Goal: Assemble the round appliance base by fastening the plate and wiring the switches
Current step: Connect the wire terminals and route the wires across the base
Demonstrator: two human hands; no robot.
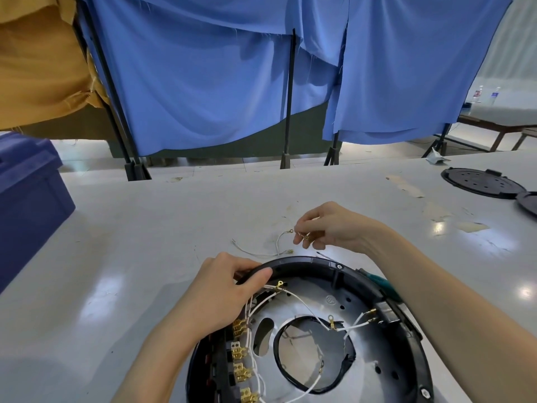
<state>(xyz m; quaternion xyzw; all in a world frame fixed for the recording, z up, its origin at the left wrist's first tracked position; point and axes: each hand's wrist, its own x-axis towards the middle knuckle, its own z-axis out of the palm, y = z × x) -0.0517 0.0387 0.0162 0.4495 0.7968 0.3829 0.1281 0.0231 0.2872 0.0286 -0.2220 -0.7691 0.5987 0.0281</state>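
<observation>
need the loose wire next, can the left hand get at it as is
Probably yes: the wire lies on the table just beyond the rim the left hand grips, nothing between them. The hand would have to let go of the rim first.
</observation>
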